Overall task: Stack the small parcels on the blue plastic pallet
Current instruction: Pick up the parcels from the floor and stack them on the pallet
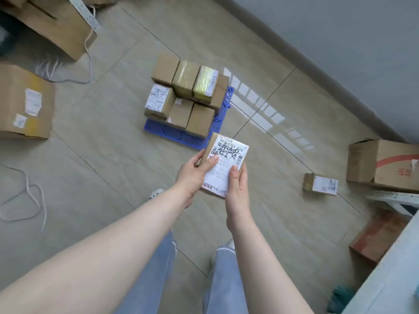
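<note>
Parcel is being carried in both hands, label side up, in front of the person and above the floor. Left hand is gripping its left edge, thumb lying on the label, fingers curling round the side. Right hand is holding the right edge, thumb on the label, fingers underneath and hidden.

Step in hand: transport, parcel lifted and heading for the pallet, not yet placed.

Pallet is lying on the floor just beyond the parcel, blue edge showing at the near side and the right. Stack is covering most of it, brown boxes in at least two layers, one with a white label facing left, one with yellow tape on top.

Next move probably needs a step forward, a bend down and setting the parcel flat on the lower front boxes or in a top-row gap, edges squared so nothing is tipping.

Second parcel is waiting on the floor to the right, well apart from the pallet.
</note>
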A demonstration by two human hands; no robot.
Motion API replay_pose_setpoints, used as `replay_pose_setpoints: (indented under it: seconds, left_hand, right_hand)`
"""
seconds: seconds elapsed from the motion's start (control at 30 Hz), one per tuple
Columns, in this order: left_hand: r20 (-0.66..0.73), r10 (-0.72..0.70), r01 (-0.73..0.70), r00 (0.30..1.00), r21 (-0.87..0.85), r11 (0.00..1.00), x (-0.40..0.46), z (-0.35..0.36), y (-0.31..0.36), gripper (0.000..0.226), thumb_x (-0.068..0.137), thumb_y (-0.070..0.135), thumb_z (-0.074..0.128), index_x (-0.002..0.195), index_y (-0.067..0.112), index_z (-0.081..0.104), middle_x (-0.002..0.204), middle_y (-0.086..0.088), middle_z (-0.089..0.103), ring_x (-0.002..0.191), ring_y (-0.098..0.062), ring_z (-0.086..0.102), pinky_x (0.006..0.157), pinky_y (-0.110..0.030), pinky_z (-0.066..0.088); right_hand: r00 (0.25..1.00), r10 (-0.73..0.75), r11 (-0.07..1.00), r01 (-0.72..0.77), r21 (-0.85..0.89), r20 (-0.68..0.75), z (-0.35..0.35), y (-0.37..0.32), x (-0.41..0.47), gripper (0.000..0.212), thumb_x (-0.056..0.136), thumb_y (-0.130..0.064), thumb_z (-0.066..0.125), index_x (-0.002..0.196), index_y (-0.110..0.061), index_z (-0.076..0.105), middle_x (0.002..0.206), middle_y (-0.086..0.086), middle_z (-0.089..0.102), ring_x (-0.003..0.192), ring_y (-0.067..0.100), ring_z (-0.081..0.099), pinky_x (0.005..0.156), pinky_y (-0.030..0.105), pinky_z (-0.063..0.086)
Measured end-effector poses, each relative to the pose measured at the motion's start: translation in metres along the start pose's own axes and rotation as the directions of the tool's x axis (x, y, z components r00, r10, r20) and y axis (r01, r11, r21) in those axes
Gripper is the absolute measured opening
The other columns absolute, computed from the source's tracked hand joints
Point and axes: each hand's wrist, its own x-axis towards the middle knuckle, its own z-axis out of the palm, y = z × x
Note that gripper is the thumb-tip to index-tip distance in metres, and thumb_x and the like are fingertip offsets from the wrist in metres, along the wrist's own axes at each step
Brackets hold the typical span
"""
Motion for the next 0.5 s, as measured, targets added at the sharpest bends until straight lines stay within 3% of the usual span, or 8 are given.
replay_pose_setpoints:
  seconds: [0.1,0.2,0.33,0.5]
  left_hand:
    - [-0.007,-0.012,0.012,1.000,-0.017,1.000,0.012,-0.054,0.024,0.050,0.083,0.033,0.074,0.129,0.019,0.061,0.109,0.000,0.075,0.096,-0.017,0.073,0.082,-0.031,0.058]
    - [-0.021,-0.011,0.010,1.000,-0.045,0.999,0.032,-0.096,0.045,0.048,0.086,0.027,0.071,0.132,0.017,0.059,0.109,-0.002,0.075,0.092,-0.016,0.073,0.072,-0.026,0.058]
    - [-0.032,0.008,-0.009,0.999,-0.045,0.999,0.059,-0.128,0.068,0.058,0.075,0.037,0.075,0.129,0.022,0.061,0.110,0.000,0.075,0.101,-0.021,0.071,0.091,-0.037,0.056]
    - [-0.074,-0.007,0.002,0.997,-0.063,0.998,0.090,-0.142,0.088,0.043,0.085,0.031,0.072,0.126,0.022,0.063,0.116,0.000,0.072,0.102,-0.018,0.071,0.092,-0.034,0.056]
  right_hand:
    - [1.000,0.015,0.999,-0.015,-0.028,0.014,0.059,-0.003,0.006,0.051,0.100,-0.043,0.043,0.149,-0.037,0.031,0.139,-0.014,0.055,0.121,0.003,0.057,0.087,0.020,0.049]
    - [0.999,0.011,0.999,-0.009,-0.052,0.037,0.106,-0.004,0.020,0.049,0.100,-0.041,0.044,0.147,-0.032,0.035,0.138,-0.010,0.057,0.122,0.008,0.058,0.096,0.030,0.051]
    - [0.999,0.012,0.997,-0.010,-0.070,0.035,0.147,-0.005,0.048,0.050,0.100,-0.042,0.045,0.147,-0.028,0.036,0.137,-0.006,0.058,0.120,0.010,0.060,0.098,0.035,0.052]
    - [0.997,0.027,0.998,-0.023,-0.055,0.070,0.175,-0.017,0.084,0.045,0.101,-0.035,0.046,0.145,-0.024,0.040,0.136,-0.003,0.059,0.123,0.014,0.058,0.105,0.040,0.047]
